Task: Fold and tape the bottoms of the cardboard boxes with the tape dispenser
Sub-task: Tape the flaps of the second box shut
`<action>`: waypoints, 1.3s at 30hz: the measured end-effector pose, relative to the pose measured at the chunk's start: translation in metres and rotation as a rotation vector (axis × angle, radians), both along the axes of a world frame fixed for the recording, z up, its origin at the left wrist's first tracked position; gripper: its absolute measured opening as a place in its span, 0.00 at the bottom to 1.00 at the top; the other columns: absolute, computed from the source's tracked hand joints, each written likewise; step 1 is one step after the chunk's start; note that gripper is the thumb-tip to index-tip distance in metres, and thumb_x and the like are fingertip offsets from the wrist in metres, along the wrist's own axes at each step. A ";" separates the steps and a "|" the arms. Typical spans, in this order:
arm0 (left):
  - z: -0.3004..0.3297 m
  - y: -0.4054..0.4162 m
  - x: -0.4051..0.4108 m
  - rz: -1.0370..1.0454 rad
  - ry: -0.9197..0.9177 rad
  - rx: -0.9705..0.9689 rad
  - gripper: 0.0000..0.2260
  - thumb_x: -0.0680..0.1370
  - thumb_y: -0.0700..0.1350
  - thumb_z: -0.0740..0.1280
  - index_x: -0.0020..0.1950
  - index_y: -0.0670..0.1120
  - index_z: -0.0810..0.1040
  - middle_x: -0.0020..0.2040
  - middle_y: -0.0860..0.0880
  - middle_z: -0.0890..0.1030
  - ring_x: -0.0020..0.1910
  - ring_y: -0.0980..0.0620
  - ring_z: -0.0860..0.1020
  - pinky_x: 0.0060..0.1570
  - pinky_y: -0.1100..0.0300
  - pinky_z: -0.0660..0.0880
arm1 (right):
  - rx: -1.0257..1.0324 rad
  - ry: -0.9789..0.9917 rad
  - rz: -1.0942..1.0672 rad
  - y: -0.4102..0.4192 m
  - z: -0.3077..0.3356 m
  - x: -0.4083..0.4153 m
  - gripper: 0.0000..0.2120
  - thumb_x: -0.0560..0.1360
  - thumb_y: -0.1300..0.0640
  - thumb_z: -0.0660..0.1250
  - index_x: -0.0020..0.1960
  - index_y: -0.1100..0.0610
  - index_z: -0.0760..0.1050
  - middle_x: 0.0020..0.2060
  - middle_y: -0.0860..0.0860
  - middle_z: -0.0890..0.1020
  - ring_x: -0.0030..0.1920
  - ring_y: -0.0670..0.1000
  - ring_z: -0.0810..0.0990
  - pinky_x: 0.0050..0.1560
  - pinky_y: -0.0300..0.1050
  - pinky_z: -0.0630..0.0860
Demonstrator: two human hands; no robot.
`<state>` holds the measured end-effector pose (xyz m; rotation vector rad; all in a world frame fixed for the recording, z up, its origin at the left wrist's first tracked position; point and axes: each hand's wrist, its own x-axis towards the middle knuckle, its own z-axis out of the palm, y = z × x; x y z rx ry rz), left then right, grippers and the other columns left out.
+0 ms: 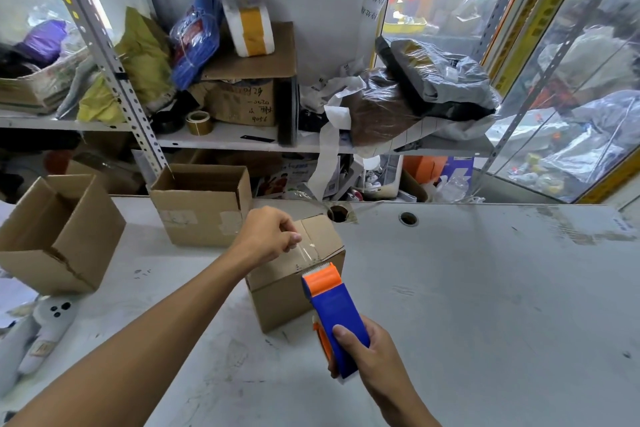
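Clear tape already runs along the seam of the small box in front of you, which sits flaps-up near the middle of the table. The strip reaches from under your left hand to the near edge, where the dispenser meets the box, so this bottom looks nearly sealed; cutting the tape and pressing it down seem to be what is left. Your left hand rests on the box top with fingers curled, apparently pinning the tape's far end, though you cannot tell whether they pinch it. Your right hand is wrapped around the dispenser's blue body, forearm angled in from the lower right. Two open boxes stand behind to the left.
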<state>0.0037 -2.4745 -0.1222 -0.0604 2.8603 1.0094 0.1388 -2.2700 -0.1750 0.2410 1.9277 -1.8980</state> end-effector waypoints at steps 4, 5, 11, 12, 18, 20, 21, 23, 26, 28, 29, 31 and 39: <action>-0.002 -0.004 -0.004 0.007 0.008 -0.032 0.05 0.75 0.46 0.75 0.40 0.48 0.83 0.34 0.52 0.84 0.34 0.59 0.82 0.40 0.63 0.79 | 0.004 -0.024 0.002 -0.004 -0.004 0.001 0.20 0.73 0.42 0.71 0.55 0.56 0.77 0.37 0.54 0.85 0.35 0.54 0.84 0.39 0.47 0.83; -0.002 -0.004 -0.005 0.016 0.019 -0.032 0.04 0.75 0.46 0.75 0.41 0.48 0.84 0.34 0.52 0.84 0.34 0.59 0.82 0.39 0.63 0.79 | 0.012 -0.027 0.000 -0.003 -0.005 0.003 0.21 0.73 0.42 0.71 0.56 0.57 0.77 0.37 0.54 0.85 0.35 0.53 0.84 0.39 0.46 0.83; -0.006 -0.008 -0.012 -0.010 0.022 -0.078 0.05 0.76 0.46 0.74 0.44 0.46 0.85 0.37 0.51 0.83 0.38 0.57 0.82 0.44 0.59 0.81 | 0.009 -0.043 -0.008 0.000 -0.011 0.008 0.22 0.72 0.41 0.71 0.56 0.58 0.77 0.36 0.53 0.85 0.35 0.54 0.84 0.40 0.50 0.84; -0.008 -0.008 -0.012 -0.013 0.026 -0.066 0.04 0.75 0.47 0.74 0.44 0.46 0.85 0.37 0.51 0.84 0.38 0.57 0.82 0.45 0.57 0.81 | 0.010 -0.047 -0.018 0.000 -0.013 0.008 0.22 0.71 0.42 0.71 0.56 0.58 0.77 0.36 0.54 0.85 0.35 0.54 0.84 0.41 0.50 0.84; -0.022 -0.006 -0.005 -0.027 0.157 -0.026 0.02 0.76 0.46 0.74 0.44 0.49 0.85 0.39 0.53 0.84 0.41 0.57 0.80 0.47 0.57 0.79 | 0.015 -0.047 -0.024 0.003 -0.020 0.007 0.23 0.70 0.43 0.69 0.57 0.58 0.77 0.38 0.54 0.86 0.35 0.54 0.84 0.40 0.48 0.84; -0.029 -0.006 0.000 -0.063 0.261 -0.085 0.02 0.76 0.47 0.73 0.44 0.51 0.84 0.40 0.53 0.83 0.44 0.55 0.78 0.47 0.55 0.77 | 0.028 -0.042 -0.018 0.001 -0.022 0.007 0.23 0.70 0.42 0.69 0.57 0.57 0.78 0.40 0.57 0.86 0.36 0.55 0.85 0.41 0.50 0.84; -0.032 -0.006 0.003 -0.084 0.335 -0.158 0.02 0.76 0.48 0.72 0.44 0.52 0.83 0.40 0.53 0.82 0.45 0.54 0.76 0.47 0.53 0.75 | 0.032 -0.038 -0.017 0.000 -0.023 0.007 0.21 0.71 0.43 0.69 0.57 0.57 0.79 0.40 0.59 0.86 0.36 0.55 0.85 0.42 0.52 0.84; -0.040 -0.006 0.008 -0.123 0.476 -0.334 0.03 0.75 0.49 0.73 0.45 0.52 0.81 0.41 0.53 0.81 0.48 0.51 0.72 0.46 0.51 0.71 | 0.034 -0.036 -0.020 0.000 -0.024 0.007 0.16 0.75 0.45 0.70 0.55 0.55 0.79 0.40 0.61 0.85 0.37 0.56 0.85 0.45 0.56 0.84; -0.053 -0.004 0.012 -0.072 0.503 -0.431 0.16 0.72 0.55 0.74 0.58 0.54 0.78 0.62 0.49 0.78 0.60 0.46 0.70 0.51 0.48 0.69 | 0.055 -0.035 -0.023 0.001 -0.026 0.007 0.10 0.79 0.49 0.69 0.55 0.54 0.79 0.40 0.61 0.85 0.37 0.56 0.85 0.47 0.59 0.83; -0.054 -0.008 0.009 0.018 0.429 -0.367 0.29 0.70 0.58 0.75 0.69 0.56 0.71 0.69 0.48 0.70 0.65 0.45 0.68 0.55 0.46 0.69 | 0.050 -0.040 -0.018 0.000 -0.026 0.008 0.11 0.79 0.49 0.69 0.56 0.55 0.79 0.41 0.61 0.86 0.37 0.56 0.85 0.45 0.56 0.84; -0.054 -0.008 0.008 0.004 0.419 -0.343 0.30 0.70 0.57 0.76 0.70 0.56 0.70 0.69 0.48 0.70 0.65 0.45 0.68 0.55 0.45 0.70 | 0.052 -0.045 -0.020 -0.001 -0.027 0.007 0.11 0.79 0.49 0.69 0.56 0.55 0.78 0.42 0.61 0.86 0.37 0.55 0.85 0.44 0.54 0.84; -0.058 -0.008 0.010 -0.154 0.461 -0.350 0.18 0.73 0.52 0.74 0.62 0.56 0.77 0.66 0.49 0.75 0.65 0.44 0.69 0.55 0.40 0.73 | 0.069 -0.064 -0.025 -0.004 -0.028 0.006 0.10 0.79 0.50 0.69 0.56 0.55 0.78 0.44 0.60 0.86 0.38 0.55 0.85 0.41 0.49 0.84; -0.069 -0.018 0.021 -0.405 0.300 -0.428 0.27 0.75 0.68 0.64 0.69 0.56 0.73 0.77 0.55 0.67 0.79 0.46 0.59 0.72 0.29 0.53 | 0.090 -0.080 -0.032 -0.009 -0.031 0.005 0.14 0.77 0.46 0.70 0.56 0.54 0.78 0.44 0.58 0.86 0.37 0.53 0.85 0.42 0.47 0.83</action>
